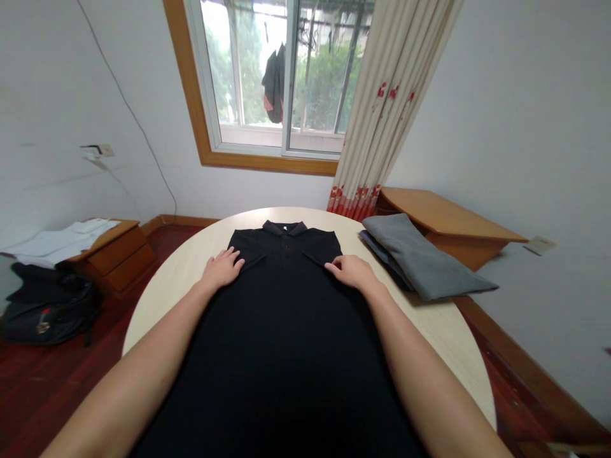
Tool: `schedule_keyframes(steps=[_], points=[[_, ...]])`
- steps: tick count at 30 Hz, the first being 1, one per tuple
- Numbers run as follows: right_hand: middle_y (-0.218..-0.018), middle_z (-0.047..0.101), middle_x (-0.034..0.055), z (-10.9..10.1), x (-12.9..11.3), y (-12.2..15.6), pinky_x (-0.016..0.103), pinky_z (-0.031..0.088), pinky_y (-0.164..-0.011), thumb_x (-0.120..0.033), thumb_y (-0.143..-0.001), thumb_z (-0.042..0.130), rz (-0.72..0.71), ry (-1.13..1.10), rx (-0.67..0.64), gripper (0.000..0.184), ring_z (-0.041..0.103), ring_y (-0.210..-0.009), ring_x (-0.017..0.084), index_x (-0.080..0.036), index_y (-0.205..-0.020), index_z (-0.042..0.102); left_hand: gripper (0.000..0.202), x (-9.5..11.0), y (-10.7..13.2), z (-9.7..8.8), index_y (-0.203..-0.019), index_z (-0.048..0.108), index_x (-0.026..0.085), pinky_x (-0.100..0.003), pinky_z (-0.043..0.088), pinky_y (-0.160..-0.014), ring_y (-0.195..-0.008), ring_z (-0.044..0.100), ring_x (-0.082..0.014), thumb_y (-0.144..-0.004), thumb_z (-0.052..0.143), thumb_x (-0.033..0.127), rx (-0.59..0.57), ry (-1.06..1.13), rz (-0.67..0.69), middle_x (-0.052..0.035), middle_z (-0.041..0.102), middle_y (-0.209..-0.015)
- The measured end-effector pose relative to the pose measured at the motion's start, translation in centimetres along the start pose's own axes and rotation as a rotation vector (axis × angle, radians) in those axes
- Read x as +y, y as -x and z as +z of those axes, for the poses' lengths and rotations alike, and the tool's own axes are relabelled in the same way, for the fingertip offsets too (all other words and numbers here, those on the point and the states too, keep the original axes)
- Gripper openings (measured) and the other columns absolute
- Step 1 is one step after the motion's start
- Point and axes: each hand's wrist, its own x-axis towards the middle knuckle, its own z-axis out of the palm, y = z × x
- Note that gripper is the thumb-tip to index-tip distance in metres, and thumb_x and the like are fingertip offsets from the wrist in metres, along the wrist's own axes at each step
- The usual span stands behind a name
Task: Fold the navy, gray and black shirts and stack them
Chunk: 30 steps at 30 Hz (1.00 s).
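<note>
A black polo shirt (286, 286) lies spread on the round table, collar toward the window and sleeves folded in over the chest. My left hand (223, 267) rests with its fingers apart on the left sleeve fold, at the shirt's edge. On the other side, my right hand (352, 271) has its fingers curled together at the right sleeve, appearing to pinch the cloth near its hem. The shirt's lower part runs toward me into deep shadow, where its bottom edge cannot be made out.
Folded grey cloth (420, 254) lies at the right of the pale round table (167, 280), overhanging its edge. A wooden desk (453, 216) stands behind it. On the left are a drawer cabinet (119, 261) with papers and a black bag (48, 305). A curtain (382, 114) hangs beside the window.
</note>
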Motion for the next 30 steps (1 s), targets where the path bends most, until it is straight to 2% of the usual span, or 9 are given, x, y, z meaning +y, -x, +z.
schedule_keyframes(steps=[2,4,8,10,15,19,24,28,30], points=[[-0.123,0.068,0.0134,0.8,-0.1,0.1,0.037,0.044,-0.099,-0.051,-0.099,0.041,-0.008,0.019,0.045,0.046,0.060,-0.118,0.028,-0.021,-0.116,0.070,0.061,0.0,0.0,0.0,-0.150,0.042,0.020,-0.054,0.030,-0.116,-0.147,0.029,-0.0292,-0.100,0.025,0.050,0.004,0.003,0.001,-0.0081,0.029,-0.161],[-0.146,0.052,0.0142,2.1,-0.1,-0.1,0.040,0.036,-0.110,-0.049,-0.101,0.037,-0.028,0.027,0.065,0.051,0.046,-0.135,0.028,-0.019,-0.137,0.057,0.060,0.1,0.1,-0.1,-0.150,0.043,0.020,-0.054,0.030,-0.116,-0.147,0.029,-0.0294,-0.100,0.026,0.050,0.009,0.009,-0.002,-0.0083,0.029,-0.161],[-0.165,0.018,0.0118,3.6,-0.3,-1.5,0.051,0.023,-0.118,-0.054,-0.101,0.032,0.024,0.012,-0.200,0.065,0.018,-0.152,0.026,-0.019,-0.156,0.029,0.059,0.3,0.3,-0.1,-0.150,0.042,0.022,-0.054,0.030,-0.116,-0.147,0.030,-0.0294,-0.101,0.026,0.050,-0.002,0.011,-0.009,-0.0079,0.029,-0.161],[-0.164,0.019,0.0136,3.2,-0.6,-2.8,0.055,0.020,-0.118,-0.057,-0.100,0.030,0.044,0.018,-0.248,0.067,0.019,-0.151,0.028,-0.018,-0.155,0.031,0.058,0.5,0.3,-0.2,-0.149,0.043,0.022,-0.055,0.029,-0.116,-0.147,0.030,-0.0299,-0.101,0.026,0.048,0.009,-0.010,-0.014,-0.0087,0.030,-0.161],[-0.164,0.018,0.0149,3.1,-1.1,-6.8,0.052,0.012,-0.122,-0.052,-0.102,0.024,0.033,0.030,0.056,0.069,0.012,-0.153,0.024,-0.010,-0.156,0.025,0.057,1.5,0.3,-0.5,-0.149,0.044,0.015,-0.054,0.022,-0.119,-0.149,0.025,-0.0288,-0.101,0.029,0.043,0.105,-0.073,0.045,-0.0122,0.030,-0.160],[-0.165,0.013,0.0125,5.4,-0.4,-8.9,0.054,0.015,-0.121,-0.056,-0.100,0.022,0.107,-0.013,-0.047,0.072,0.011,-0.153,0.024,-0.012,-0.157,0.022,0.060,1.7,0.2,0.1,-0.153,0.035,0.015,-0.050,0.021,-0.120,-0.151,0.018,-0.0258,-0.102,0.025,0.045,0.005,-0.023,0.116,-0.0100,0.024,-0.162],[-0.166,0.012,0.0107,6.4,0.5,-9.9,0.059,0.015,-0.119,-0.062,-0.098,0.023,0.111,-0.008,-0.027,0.076,0.011,-0.153,0.026,-0.014,-0.157,0.024,0.065,1.7,-0.3,0.2,-0.158,0.025,0.019,-0.054,0.017,-0.120,-0.152,0.008,-0.0282,-0.102,0.020,0.052,-0.103,0.004,0.104,-0.0088,0.013,-0.165],[-0.166,0.012,0.0098,6.2,0.8,-10.2,0.060,0.015,-0.119,-0.067,-0.096,0.023,0.103,-0.014,-0.018,0.078,0.011,-0.153,0.027,-0.018,-0.158,0.024,0.063,1.9,-2.1,-1.0,-0.154,0.035,0.028,-0.063,0.022,-0.114,-0.149,0.021,-0.0347,-0.098,0.029,0.057,-0.169,-0.016,0.081,-0.0094,0.023,-0.163],[-0.166,0.012,0.0092,6.2,1.0,-10.3,0.060,0.014,-0.119,-0.069,-0.095,0.022,0.101,-0.016,-0.016,0.080,0.011,-0.153,0.028,-0.018,-0.158,0.024,0.063,2.1,-3.5,-1.4,-0.151,0.040,0.027,-0.063,0.022,-0.114,-0.146,0.031,-0.0343,-0.097,0.031,0.059,-0.128,-0.035,0.072,-0.0117,0.032,-0.160]])
